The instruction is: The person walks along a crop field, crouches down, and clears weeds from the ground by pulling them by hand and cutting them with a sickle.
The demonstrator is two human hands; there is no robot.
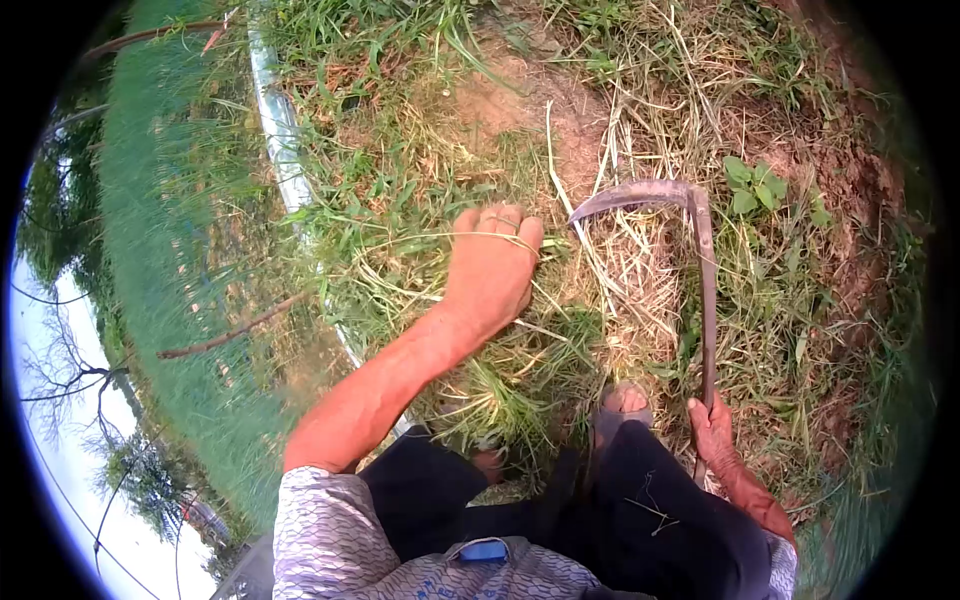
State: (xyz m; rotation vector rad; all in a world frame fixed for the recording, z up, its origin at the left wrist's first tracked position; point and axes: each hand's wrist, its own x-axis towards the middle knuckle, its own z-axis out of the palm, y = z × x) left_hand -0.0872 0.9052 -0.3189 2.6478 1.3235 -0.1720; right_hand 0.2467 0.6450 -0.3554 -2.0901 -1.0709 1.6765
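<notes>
My left hand [495, 258] reaches down into the grass at the middle of the view, its fingers curled into the green blades [390, 262], with a thin stalk lying across the knuckles. At the lower right, my right hand [712, 432] is wrapped round the long thin handle of a sickle [707, 300]. The sickle's curved blade [640, 192] points left, its tip a little to the right of my left hand, not touching it. Dry, pale straw [635, 275] lies beneath the blade.
A pale pipe or strip [280, 125] runs down along the left. Green netting [160, 220] stands beyond it, with a thin branch [235, 328] in front. My sandalled foot [625, 400] is near the sickle handle. A leafy plant [752, 187] grows right of the blade.
</notes>
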